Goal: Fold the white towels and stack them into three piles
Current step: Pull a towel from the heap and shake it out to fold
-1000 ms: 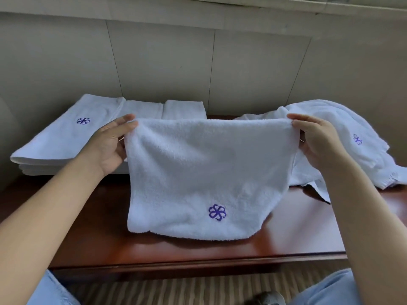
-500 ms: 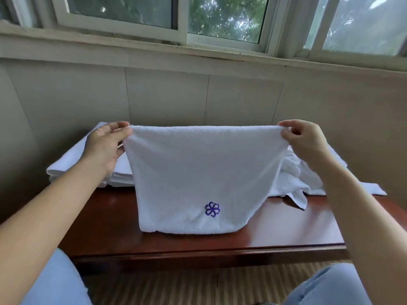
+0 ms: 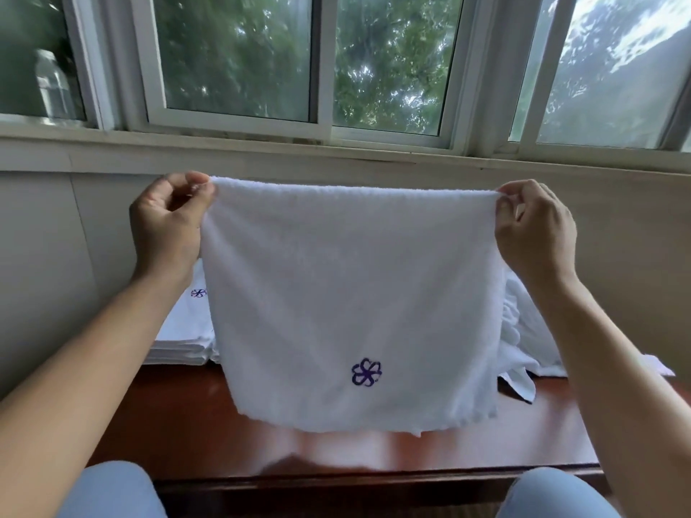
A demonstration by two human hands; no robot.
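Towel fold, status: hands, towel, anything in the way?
Left hand and right hand pinch the towel by its top corners. Towel hangs above the table. Folded stack left, unfolded heap right.

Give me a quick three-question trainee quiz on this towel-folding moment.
1. True or false: both hands, left hand and right hand, pinch the top edge of the held towel.
2. Where do the folded towels lie: A) behind the left forearm, B) on the windowsill, C) on the person's lap?
3. Fill in: the purple flower logo sits near the towel's ____ edge.

Key: 1 true; 2 A; 3 bottom.
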